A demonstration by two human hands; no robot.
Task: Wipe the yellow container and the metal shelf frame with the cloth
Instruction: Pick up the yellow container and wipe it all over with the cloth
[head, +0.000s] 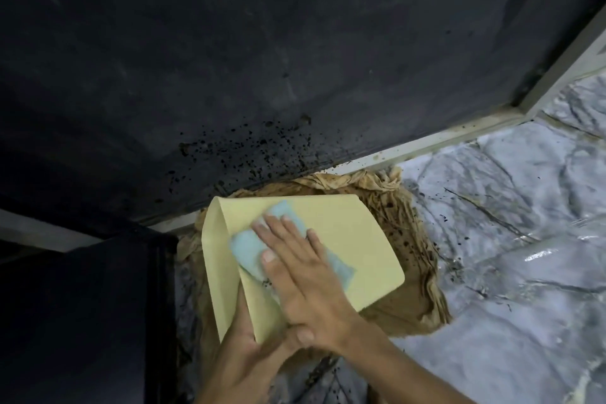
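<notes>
The pale yellow container [354,239] lies on its side in the middle of the view, over a stained brown rag. My left hand [242,348] grips its near lower corner from below. My right hand [301,269] lies flat on the broad upper face, fingers spread, pressing a light blue cloth [249,249] against it. Part of the cloth is hidden under my palm. A pale metal frame bar [426,141] runs diagonally behind the container, along the foot of a dark wall.
A crumpled, brown-stained rag [403,213] lies under the container. The floor is covered with wrinkled silvery sheeting [511,239] with dark specks. Black splatter marks the dark wall [249,147]. A dark cabinet or box [82,321] stands at the lower left.
</notes>
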